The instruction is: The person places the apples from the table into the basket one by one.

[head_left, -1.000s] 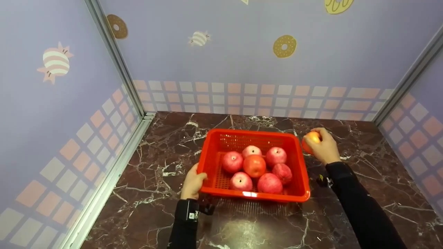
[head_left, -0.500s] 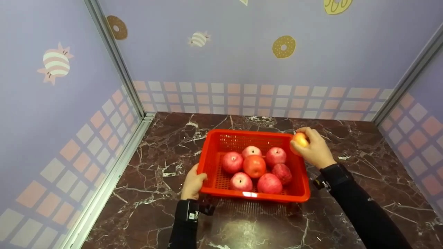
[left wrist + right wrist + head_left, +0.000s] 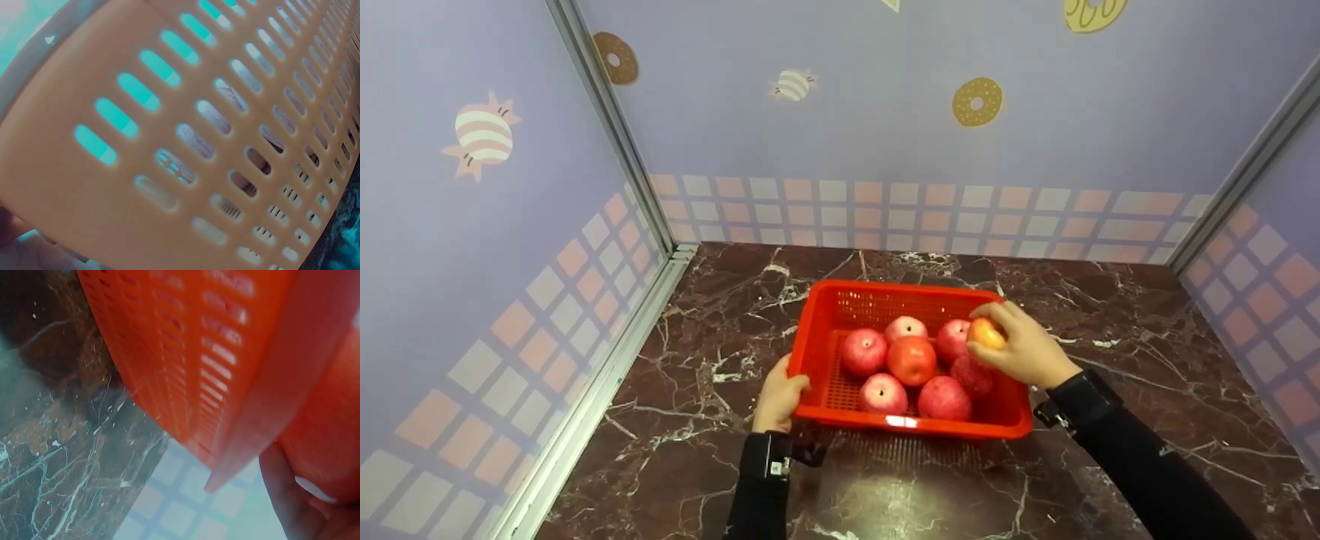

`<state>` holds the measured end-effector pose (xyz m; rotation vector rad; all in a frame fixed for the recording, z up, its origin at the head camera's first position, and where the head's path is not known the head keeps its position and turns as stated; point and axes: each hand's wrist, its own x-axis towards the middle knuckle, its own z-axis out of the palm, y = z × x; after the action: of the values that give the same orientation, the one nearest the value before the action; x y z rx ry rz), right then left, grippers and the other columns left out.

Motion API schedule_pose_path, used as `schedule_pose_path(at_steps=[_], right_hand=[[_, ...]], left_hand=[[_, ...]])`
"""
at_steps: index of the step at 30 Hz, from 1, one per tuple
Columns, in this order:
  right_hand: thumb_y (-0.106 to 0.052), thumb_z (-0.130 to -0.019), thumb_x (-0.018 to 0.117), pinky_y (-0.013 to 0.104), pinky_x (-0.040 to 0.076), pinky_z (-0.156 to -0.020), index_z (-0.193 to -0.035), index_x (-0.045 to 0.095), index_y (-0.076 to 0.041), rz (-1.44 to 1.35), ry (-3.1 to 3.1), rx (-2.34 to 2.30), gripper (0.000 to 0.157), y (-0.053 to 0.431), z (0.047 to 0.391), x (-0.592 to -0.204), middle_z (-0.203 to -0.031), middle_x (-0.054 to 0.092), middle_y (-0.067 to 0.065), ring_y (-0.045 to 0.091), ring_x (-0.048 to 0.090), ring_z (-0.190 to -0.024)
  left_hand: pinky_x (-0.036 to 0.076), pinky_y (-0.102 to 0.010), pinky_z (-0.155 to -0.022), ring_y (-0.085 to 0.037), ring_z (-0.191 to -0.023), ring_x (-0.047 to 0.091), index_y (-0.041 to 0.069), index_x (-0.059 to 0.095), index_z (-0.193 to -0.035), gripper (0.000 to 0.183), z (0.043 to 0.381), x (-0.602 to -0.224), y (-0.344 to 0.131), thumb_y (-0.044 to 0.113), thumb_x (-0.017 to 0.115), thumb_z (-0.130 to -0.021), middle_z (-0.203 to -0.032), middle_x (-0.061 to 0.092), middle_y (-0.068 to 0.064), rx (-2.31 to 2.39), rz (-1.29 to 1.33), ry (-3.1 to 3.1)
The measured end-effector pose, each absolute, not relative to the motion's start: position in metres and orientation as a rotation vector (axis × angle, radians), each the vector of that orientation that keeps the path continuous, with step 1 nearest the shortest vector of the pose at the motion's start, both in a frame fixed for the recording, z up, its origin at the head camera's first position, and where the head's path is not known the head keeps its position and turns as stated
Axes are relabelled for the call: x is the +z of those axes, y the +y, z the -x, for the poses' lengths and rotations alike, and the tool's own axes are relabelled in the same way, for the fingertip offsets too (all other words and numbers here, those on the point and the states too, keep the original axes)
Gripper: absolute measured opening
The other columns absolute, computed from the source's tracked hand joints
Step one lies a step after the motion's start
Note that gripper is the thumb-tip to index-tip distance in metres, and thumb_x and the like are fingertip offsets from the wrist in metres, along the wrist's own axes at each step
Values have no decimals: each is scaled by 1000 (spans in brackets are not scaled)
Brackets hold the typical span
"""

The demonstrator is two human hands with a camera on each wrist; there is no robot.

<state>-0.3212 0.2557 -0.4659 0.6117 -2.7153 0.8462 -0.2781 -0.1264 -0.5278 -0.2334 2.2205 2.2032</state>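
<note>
I am working at a marble counter [image 3: 697,450] enclosed by lilac walls [image 3: 472,225]; nothing on either surface is interfering with the work.

The basket [image 3: 840,409], red and slotted, is sitting square on the counter near its middle. It is holding six apples [image 3: 911,360], packed close and touching one another toward the right and front. Through the left wrist view I am seeing only the slotted side wall [image 3: 169,169] at close range.

My left hand [image 3: 777,397] is gripping the basket's near-left corner, thumb curled over the rim, fingers hidden below the wall; I judge it is steadying the basket.

My right hand [image 3: 1024,351] is inside the basket's right end, fingers curled round an orange [image 3: 986,334]. The orange is hanging above the right-hand apples, just beside the rear-right apple; whether it is touching that apple, I cannot tell.

Step in hand, as I judge it: placing the orange among the apples. The next move is calling for a short lowering into a hollow between the right-hand apples, then a relaxing of the fingers once the fruit is resting. Free floor is showing mainly at the basket's left, so a seat on top of the pile may be rolling; I am noting that risk.
</note>
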Motion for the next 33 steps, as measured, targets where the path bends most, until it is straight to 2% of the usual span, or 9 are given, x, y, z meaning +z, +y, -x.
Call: schedule_pose_path(at_steps=[6,12,20,27,33], right_hand=[[-36,-82,82,33,49,-71,-123,66,-18,-737,-2788,758,47,250,308,-469,-111,60,4,17,59,-84],[-38,-79,83,30,50,-69,-118,65,-21,-869,-2875,654,47,246,297,-471,-106,58,4,12,57,-81],[-48,-75,86,36,52,-81,-110,62,-26,-970,-2907,646,48,244,291,-476,-106,62,-2,14,59,-94],[-56,-82,77,51,50,-90,-121,67,-22,-1073,-2938,502,52,238,285,-490,-130,65,1,28,57,-116],[-57,-84,75,60,49,-94,-133,65,-18,-1053,-2945,474,64,236,286,-492,-141,62,9,35,55,-124]], left_hand=[[49,-35,-82,-36,-106,61,-8,47,-145,74,279,-529,-127,-9,50,-71,-128,61,-30,2210,222,2229],[49,-34,-82,-37,-109,60,-9,45,-146,76,280,-529,-127,-9,51,-71,-130,60,-31,2200,223,2241],[51,-38,-85,-38,-110,61,-8,45,-147,75,279,-529,-127,-9,51,-72,-131,60,-32,2189,235,2249],[46,-29,-82,-38,-111,60,-9,47,-145,74,279,-529,-126,-9,52,-72,-131,60,-31,2191,237,2260],[44,-27,-83,-37,-112,59,-9,47,-146,75,281,-530,-126,-9,51,-71,-132,60,-31,2186,235,2275]])
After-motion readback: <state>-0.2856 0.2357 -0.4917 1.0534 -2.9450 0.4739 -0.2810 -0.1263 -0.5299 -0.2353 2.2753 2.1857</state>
